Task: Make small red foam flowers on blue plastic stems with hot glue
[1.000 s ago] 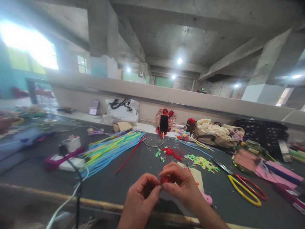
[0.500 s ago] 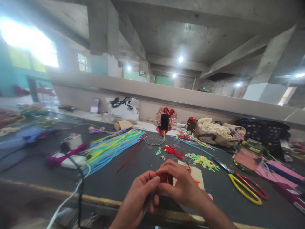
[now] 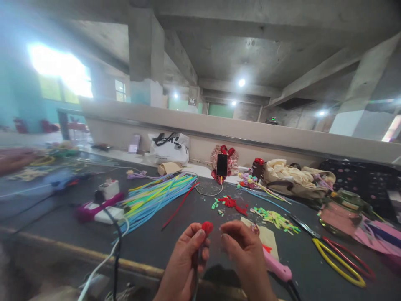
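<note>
On the counter [image 3: 56,209], the straws [image 3: 156,198] lie left of the phone [image 3: 222,164]; the scissors [image 3: 338,255] lie right; the bag [image 3: 297,179] lies behind.

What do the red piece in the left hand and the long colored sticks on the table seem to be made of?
Red piece: probably fuzzy chenille or felt; it looks soft and matte, with a blurred, rounded edge, pinched in the left hand. Sticks: likely pipe cleaners or thin plastic tubes; they are thin, straight and brightly colored, but too small to tell fuzz from gloss.
</note>
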Demonstrator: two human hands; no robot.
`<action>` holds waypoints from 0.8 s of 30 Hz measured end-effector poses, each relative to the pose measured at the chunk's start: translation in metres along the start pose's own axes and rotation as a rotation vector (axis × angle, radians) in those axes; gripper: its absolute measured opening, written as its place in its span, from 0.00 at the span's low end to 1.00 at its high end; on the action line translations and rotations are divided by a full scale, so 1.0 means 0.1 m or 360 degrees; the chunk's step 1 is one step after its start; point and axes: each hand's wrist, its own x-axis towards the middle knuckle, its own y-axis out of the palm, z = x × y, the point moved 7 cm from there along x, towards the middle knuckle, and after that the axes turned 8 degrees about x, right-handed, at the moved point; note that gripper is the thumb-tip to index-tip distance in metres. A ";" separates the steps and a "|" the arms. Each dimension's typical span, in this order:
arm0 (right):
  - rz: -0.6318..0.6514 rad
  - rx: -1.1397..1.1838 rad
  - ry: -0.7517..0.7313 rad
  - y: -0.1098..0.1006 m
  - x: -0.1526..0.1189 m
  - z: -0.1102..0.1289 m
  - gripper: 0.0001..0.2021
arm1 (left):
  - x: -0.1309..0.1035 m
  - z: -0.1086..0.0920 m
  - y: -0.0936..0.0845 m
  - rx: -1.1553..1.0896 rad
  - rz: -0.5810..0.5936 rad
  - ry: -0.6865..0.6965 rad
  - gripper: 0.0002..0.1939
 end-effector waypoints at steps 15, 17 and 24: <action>0.0049 -0.0025 -0.0210 0.19 -0.07 0.18 0.02 | -0.11 -0.05 0.09 0.0138 0.0043 0.0135 0.12; 0.0059 -0.0110 -0.0285 0.19 -0.07 0.22 0.02 | -0.11 -0.05 0.09 0.0161 0.0035 0.0121 0.12; 0.0080 -0.0251 -0.0345 0.18 -0.07 0.27 0.01 | -0.06 -0.01 0.05 0.0268 0.0026 0.0132 0.11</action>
